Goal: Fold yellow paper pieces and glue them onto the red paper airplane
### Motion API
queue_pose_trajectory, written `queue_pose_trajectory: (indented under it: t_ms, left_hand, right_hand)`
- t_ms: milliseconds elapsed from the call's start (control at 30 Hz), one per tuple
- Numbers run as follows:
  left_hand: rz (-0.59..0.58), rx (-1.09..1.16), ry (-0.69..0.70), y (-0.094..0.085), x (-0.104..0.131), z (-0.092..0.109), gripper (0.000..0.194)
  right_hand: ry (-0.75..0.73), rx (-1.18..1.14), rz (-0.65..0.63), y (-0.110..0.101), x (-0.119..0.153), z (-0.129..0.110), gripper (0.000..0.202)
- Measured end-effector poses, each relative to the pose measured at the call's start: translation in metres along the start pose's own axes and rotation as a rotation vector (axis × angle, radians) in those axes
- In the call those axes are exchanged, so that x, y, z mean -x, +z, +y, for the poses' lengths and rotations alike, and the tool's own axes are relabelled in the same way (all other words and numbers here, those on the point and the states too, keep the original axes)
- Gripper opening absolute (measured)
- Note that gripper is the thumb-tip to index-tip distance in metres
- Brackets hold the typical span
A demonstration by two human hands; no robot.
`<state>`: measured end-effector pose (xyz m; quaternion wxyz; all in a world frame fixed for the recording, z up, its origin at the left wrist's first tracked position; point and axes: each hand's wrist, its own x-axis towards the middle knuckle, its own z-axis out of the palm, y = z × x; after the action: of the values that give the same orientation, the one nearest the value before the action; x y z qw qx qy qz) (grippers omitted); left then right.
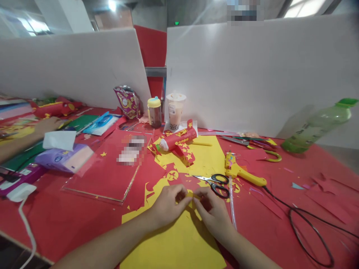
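Observation:
My left hand and my right hand meet over a yellow paper sheet. Between their pinched fingertips is a small piece of yellow paper, partly hidden by the fingers. Just beyond my right hand lie black-handled scissors with the blades apart. Farther back rests a red paper airplane with yellow stars on its wing and tail. Cut yellow scraps are spread beside my left hand.
A yellow glue gun with a black cord lies at right, near a tilted green bottle. A bubble tea cup and a yellow-lidded bottle stand behind. At left are a tissue pack and another person's hand.

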<state>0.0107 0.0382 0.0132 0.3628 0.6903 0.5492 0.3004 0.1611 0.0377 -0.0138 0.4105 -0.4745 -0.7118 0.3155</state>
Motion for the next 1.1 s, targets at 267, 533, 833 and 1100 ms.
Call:
queue_pose_trajectory:
  t_ms: [267,533,833,1100]
  left_hand:
    - [0.008,0.314,-0.102,0.0030,0.0014,-0.0063,0.007]
    - [0.064,0.269,-0.032,0.0000,0.0005,-0.0041,0.005]
    - [0.011,0.204,-0.074,0.0034,-0.0001,-0.0041,0.007]
    - [-0.001,0.084,0.008,0.0001,0.0001,-0.0015,0.006]
  right_hand:
    - [0.041,-0.103,-0.037,0.0013,0.0020,0.0013,0.009]
    - [0.122,-0.163,-0.151,0.0006,0.0025,0.0018,0.026]
    - [0.139,-0.178,-0.109,0.0010,0.0018,0.0024,0.009]
    - [0.097,-0.022,-0.056,-0.0012,-0.0019,-0.0015,0.018]
